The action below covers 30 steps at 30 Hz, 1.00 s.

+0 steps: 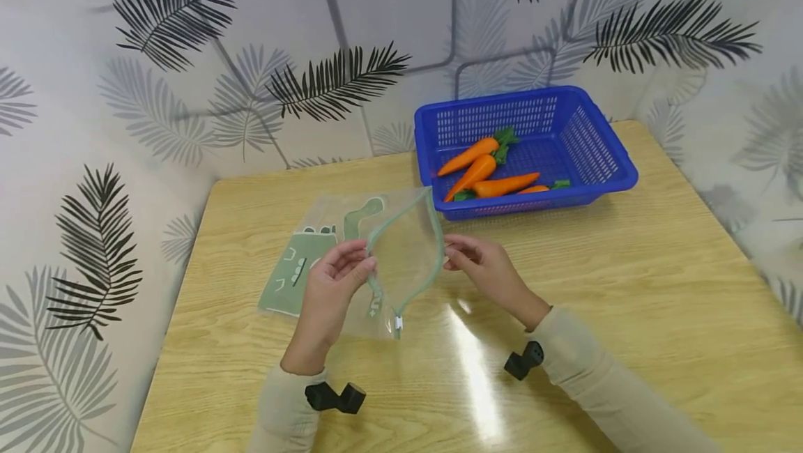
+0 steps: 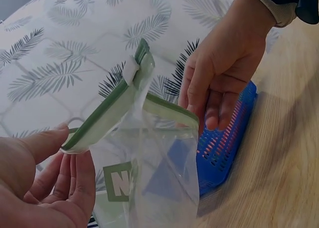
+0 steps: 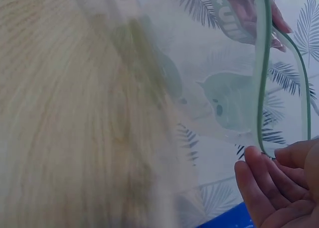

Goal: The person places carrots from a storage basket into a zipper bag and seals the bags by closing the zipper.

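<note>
A clear slider bag (image 1: 404, 251) with green prints and a green zip edge spreads its mouth wide between my two hands. My left hand (image 1: 335, 282) pinches one side of the zip edge between thumb and fingers. On the opposite side, my right hand (image 1: 486, 268) pinches the other zip edge at the fingertips, which the right wrist view shows closely. A white slider (image 2: 130, 71) sits at one end of the zip. Nothing shows inside the bag. Beyond it, several orange carrots (image 1: 479, 169) with green tops lie in a blue basket (image 1: 592, 192).
The basket stands at the back of the wooden table (image 1: 602, 258), close to the bag's far corner. A wall covering (image 1: 376, 14) with leaf patterns rises behind the table. Light glares off the tabletop in front of my hands.
</note>
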### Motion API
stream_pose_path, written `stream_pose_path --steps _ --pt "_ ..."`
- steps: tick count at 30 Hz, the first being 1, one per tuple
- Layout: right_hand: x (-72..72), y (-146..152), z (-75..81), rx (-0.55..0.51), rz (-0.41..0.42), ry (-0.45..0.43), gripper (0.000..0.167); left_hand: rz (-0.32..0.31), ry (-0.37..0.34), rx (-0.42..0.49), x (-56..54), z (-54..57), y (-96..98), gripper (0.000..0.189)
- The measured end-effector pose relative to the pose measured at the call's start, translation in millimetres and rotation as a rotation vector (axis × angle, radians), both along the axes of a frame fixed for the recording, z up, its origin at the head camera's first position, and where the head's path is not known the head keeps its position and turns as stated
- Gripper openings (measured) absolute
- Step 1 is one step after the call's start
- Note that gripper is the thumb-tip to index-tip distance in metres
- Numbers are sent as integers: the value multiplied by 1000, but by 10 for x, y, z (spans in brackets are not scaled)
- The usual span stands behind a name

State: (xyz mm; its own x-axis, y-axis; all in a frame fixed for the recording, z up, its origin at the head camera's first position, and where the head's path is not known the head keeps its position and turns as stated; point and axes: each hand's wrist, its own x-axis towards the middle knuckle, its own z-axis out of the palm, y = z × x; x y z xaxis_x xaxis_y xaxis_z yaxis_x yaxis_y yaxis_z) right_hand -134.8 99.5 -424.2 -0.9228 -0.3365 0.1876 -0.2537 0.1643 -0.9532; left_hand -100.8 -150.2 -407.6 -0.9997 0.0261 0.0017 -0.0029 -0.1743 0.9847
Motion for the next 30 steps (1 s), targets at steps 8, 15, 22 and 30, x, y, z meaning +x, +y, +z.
stream_pose_path --steps 8,15,22,30 --pt "-317 322 -66 141 -33 82 21 -1 -13 59 -55 29 27 37" --pt "-620 622 274 305 -70 222 22 9 -50 105 -39 23 44 38" --pt "-972 831 376 531 -11 154 22 19 -27 191 -26 110 38 38" --pt "-1402 817 322 702 95 165 22 -11 65 301 19 334 -14 35"
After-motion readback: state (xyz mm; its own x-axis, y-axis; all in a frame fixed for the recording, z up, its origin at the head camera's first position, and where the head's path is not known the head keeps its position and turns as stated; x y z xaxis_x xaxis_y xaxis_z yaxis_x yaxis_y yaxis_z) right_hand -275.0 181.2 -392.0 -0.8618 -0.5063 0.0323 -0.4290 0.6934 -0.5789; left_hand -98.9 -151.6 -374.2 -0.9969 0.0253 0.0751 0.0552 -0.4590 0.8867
